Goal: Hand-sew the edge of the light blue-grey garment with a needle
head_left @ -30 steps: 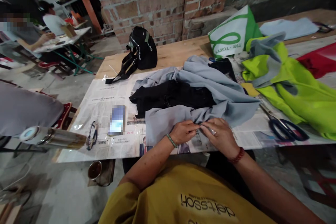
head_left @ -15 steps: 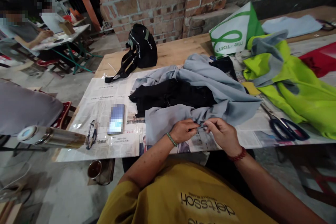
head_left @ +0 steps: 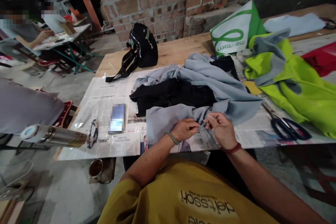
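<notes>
A grey garment [head_left: 168, 119] lies bunched on the newspaper-covered table, with a black cloth [head_left: 175, 94] on its middle. At its near edge my left hand [head_left: 185, 130], wearing a green bead bracelet, is closed and pinches a gathered bit of the grey fabric. Close beside it on the right, my right hand [head_left: 222, 131] has thumb and forefinger pressed together at the same edge. Whatever is between those fingertips is too small to make out. Large dark-handled scissors [head_left: 287, 126] rest to the right of my right hand.
A phone [head_left: 117, 119], eyeglasses [head_left: 92, 134] and a steel flask [head_left: 54, 135] are on the left. Farther back sit a black bag [head_left: 144, 45] and a green-white bag [head_left: 237, 31]. Yellow-green clothing [head_left: 301, 87] covers the right side. People work at another table [head_left: 63, 40].
My right hand has risen slightly and turned, its fingers now higher beside the left hand. My left hand stays at the grey fabric's edge. The whole view has shifted a little.
</notes>
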A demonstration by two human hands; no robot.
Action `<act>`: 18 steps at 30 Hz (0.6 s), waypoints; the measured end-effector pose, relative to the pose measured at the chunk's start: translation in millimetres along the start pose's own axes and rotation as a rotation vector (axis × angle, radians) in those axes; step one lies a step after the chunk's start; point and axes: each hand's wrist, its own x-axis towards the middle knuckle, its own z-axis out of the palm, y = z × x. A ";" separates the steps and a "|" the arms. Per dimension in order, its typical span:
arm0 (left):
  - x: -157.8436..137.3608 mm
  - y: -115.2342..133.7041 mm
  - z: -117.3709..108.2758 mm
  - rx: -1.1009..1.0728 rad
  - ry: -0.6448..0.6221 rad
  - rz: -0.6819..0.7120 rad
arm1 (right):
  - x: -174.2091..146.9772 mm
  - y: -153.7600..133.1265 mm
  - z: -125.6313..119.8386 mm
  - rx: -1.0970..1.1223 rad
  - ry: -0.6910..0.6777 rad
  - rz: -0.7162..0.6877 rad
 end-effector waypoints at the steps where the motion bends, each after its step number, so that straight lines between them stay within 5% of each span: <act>1: -0.5 -1.1 0.0 0.003 -0.010 0.002 | 1.8 -0.1 0.3 0.018 0.020 0.003; 6: -2.2 -4.6 0.0 0.006 -0.076 0.004 | 15.5 -19.9 -11.0 0.142 0.045 0.067; 13: -0.2 -4.1 0.0 -0.030 -0.064 -0.021 | 12.7 -49.4 -13.1 0.238 -0.405 0.312; 15: -0.5 -4.5 -0.1 -0.050 -0.062 -0.032 | 10.0 -48.9 -9.0 0.169 -0.463 0.237; 18: -1.0 -4.3 -0.9 -0.081 -0.047 -0.077 | 12.3 -46.5 -10.7 -0.143 -0.383 -0.122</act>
